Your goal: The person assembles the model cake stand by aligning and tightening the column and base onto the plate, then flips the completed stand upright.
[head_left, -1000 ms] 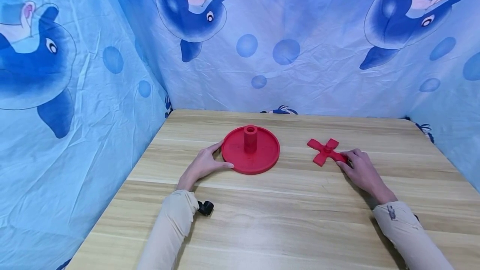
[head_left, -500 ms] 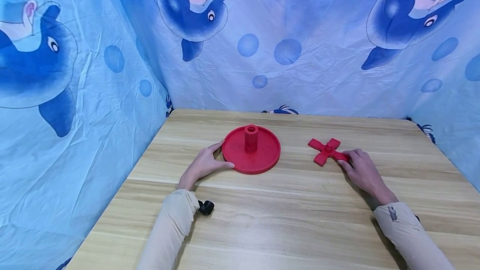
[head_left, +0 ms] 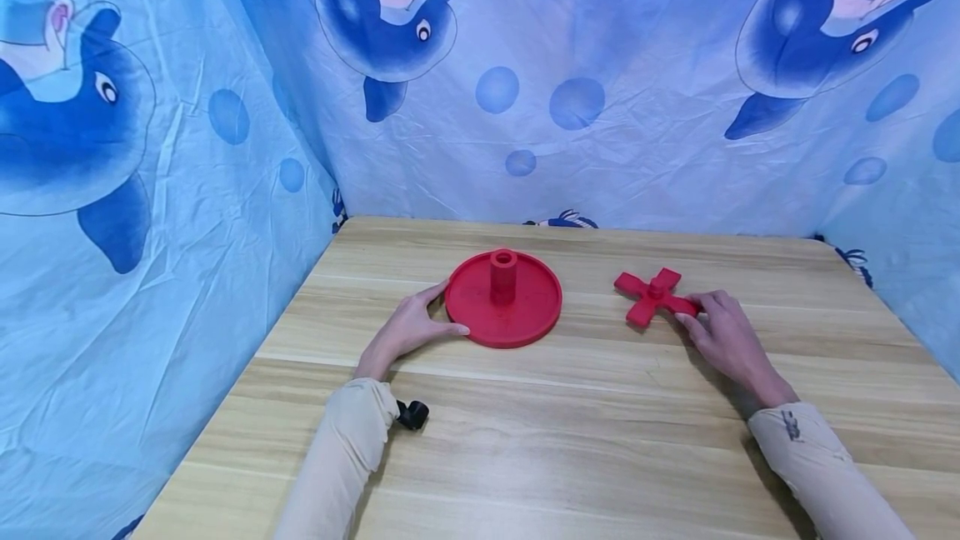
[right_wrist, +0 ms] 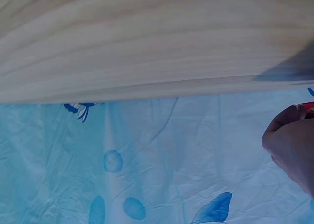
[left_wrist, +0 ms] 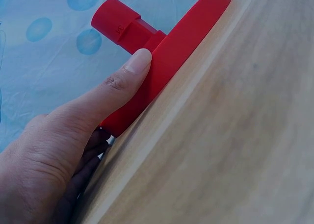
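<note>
A round red tray-like base (head_left: pixel 528 319) with a raised rim and an upright hollow post (head_left: pixel 502 277) in its middle lies on the table. My left hand (head_left: pixel 408 327) holds its rim at the left, thumb on the near side and fingers on the far side. In the left wrist view, the thumb (left_wrist: pixel 122 79) presses the side of the base (left_wrist: pixel 169 60). To the right, my right hand (head_left: pixel 727 336) pinches one arm of a red cross-shaped piece (head_left: pixel 645 311) with a small central peg. The right wrist view shows only part of that hand (right_wrist: pixel 294 140).
The wooden table (head_left: pixel 540 432) extends around both pieces. Blue dolphin-print cloth (head_left: pixel 555 40) hangs along the back and the sides. A small black device (head_left: pixel 412 415) sits at the left cuff.
The cross-shaped piece has risen slightly and tilted in my right hand. My left hand and the round base stay put, with only a slight shift of the head view.
</note>
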The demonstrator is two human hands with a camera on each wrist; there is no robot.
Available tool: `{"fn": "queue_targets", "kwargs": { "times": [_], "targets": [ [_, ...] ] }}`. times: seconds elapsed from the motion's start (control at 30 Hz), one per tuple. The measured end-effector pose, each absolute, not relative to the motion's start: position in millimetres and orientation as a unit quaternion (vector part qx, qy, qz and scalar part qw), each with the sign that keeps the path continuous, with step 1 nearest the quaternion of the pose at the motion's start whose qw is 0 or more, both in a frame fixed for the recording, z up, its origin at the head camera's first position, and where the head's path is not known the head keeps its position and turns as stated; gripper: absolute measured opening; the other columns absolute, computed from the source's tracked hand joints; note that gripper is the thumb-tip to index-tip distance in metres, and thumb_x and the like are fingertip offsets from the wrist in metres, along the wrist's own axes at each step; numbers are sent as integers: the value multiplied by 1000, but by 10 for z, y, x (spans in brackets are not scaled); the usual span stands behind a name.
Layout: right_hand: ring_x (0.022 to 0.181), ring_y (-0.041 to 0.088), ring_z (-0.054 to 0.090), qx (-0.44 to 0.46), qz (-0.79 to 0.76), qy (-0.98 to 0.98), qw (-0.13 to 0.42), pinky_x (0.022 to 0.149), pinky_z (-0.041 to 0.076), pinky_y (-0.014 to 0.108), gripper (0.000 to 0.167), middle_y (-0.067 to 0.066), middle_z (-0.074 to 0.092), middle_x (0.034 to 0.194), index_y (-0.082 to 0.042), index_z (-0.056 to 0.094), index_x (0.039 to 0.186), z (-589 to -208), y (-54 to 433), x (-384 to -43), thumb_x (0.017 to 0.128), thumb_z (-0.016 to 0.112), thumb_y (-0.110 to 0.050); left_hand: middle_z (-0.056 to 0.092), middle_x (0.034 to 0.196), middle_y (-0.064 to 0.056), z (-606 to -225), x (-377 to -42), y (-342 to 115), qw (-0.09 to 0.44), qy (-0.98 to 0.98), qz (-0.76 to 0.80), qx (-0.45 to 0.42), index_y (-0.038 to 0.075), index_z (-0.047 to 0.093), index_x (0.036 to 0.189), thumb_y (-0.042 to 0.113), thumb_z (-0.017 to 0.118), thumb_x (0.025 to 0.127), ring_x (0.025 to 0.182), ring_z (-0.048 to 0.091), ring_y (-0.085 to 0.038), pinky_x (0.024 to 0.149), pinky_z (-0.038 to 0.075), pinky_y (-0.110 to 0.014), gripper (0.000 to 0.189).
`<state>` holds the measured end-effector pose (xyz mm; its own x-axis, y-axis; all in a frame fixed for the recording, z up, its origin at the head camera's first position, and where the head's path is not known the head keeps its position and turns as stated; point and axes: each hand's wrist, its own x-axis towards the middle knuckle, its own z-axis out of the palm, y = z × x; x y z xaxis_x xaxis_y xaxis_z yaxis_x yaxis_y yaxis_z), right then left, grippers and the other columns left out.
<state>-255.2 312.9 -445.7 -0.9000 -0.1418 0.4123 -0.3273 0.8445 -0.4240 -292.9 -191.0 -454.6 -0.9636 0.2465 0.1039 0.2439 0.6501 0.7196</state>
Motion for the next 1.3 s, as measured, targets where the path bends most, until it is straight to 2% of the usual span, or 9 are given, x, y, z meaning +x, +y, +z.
{"fn": "queue_targets", "kwargs": {
  "times": [0.2, 0.3, 0.5, 0.73, 1.3],
  "targets": [
    [108, 45, 46, 119, 278, -937, 175, 89, 42, 64, 39, 28, 53, 117, 13, 59, 127, -4401, 3067, -2547, 98, 72, -9, 49, 156, -5, -4547, -2926, -1906, -2, 908, 395, 138, 21, 41, 161, 62, 88, 73, 143, 42, -28, 112, 42, -53, 107],
    [108, 45, 46, 130, 286, -931, 188, 89, 41, 64, 37, 28, 54, 116, 13, 60, 125, -4386, 3034, -2551, 96, 73, -6, 49, 156, -6, -4547, -2925, -1905, -3, 911, 389, 138, 20, 41, 161, 62, 88, 73, 143, 42, -29, 112, 42, -53, 108],
    [103, 42, 48, 165, 304, -910, 230, 83, 40, 55, 32, 27, 56, 110, 13, 62, 121, -4374, 2973, -2575, 93, 73, 2, 49, 156, -10, -4556, -2926, -1910, -9, 914, 380, 140, 16, 42, 160, 63, 88, 73, 144, 42, -32, 114, 39, -55, 109],
    [103, 40, 48, 165, 315, -905, 235, 79, 39, 45, 33, 26, 57, 110, 13, 63, 121, -4347, 2872, -2598, 93, 75, 0, 48, 156, -7, -4585, -2926, -1920, -5, 914, 382, 135, 20, 41, 161, 65, 87, 73, 144, 42, -30, 113, 40, -54, 109],
    [101, 37, 50, 156, 344, -890, 256, 79, 38, 43, 35, 24, 59, 106, 12, 66, 120, -4303, 2653, -2647, 90, 79, -1, 48, 157, -6, -4576, -2923, -1909, -3, 912, 390, 132, 20, 41, 161, 62, 88, 73, 144, 41, -30, 113, 40, -54, 108]
  ]
}}
